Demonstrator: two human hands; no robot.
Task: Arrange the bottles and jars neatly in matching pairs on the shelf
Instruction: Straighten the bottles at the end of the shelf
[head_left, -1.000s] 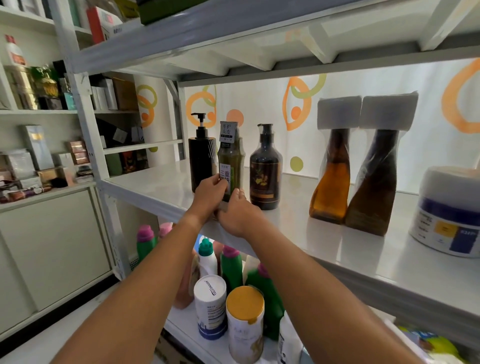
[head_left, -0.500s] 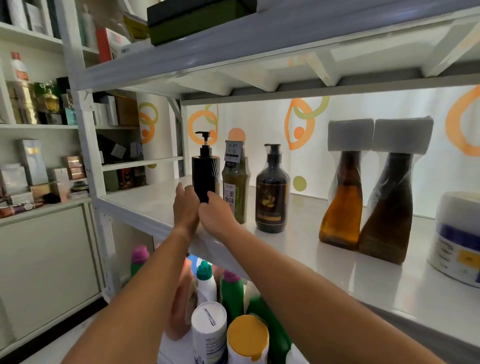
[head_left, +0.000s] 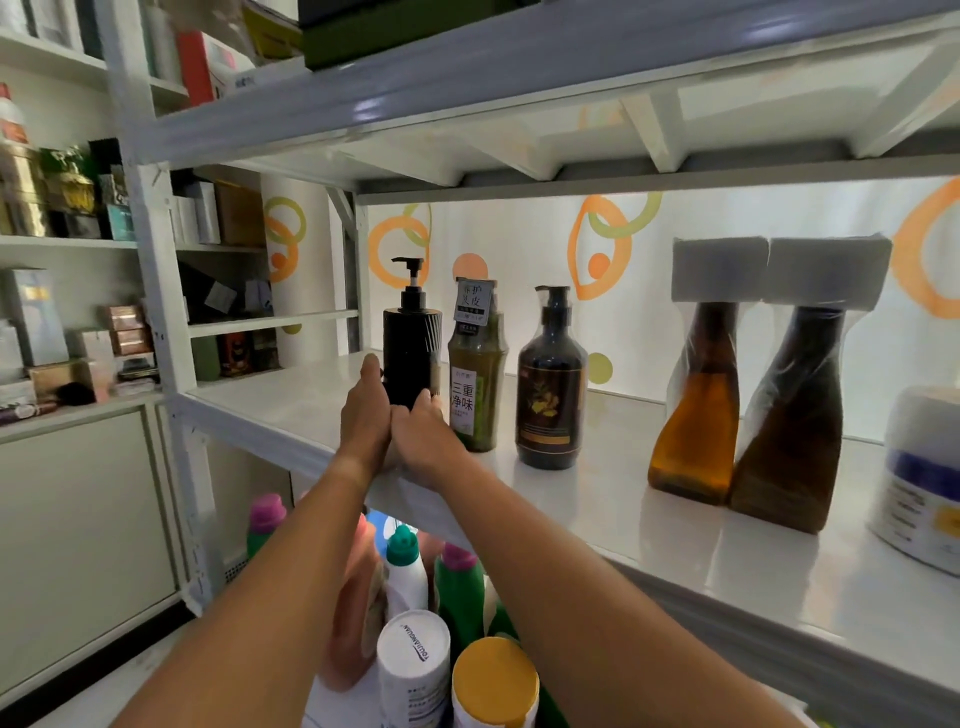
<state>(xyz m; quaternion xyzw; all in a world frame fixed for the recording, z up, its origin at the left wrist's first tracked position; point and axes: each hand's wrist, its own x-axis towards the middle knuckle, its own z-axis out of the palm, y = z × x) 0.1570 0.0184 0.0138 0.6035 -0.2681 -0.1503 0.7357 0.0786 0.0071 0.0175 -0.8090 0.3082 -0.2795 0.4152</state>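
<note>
a person's left hand (head_left: 366, 410) presses straight fingers against a matte black cylindrical pump bottle (head_left: 412, 353) upright on the white metal shelf (head_left: 571, 514); the right hand (head_left: 423, 439) curls round its base.

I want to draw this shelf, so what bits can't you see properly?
All in the head view:
- The black pump bottle: its base is hidden behind the left hand and right hand.
- The white jar: cut off by the right edge, and its label is blurred.
- The wrapped bottles: their tops are covered by white wrapping.
- The green bottle: its fine print is too small.
</note>
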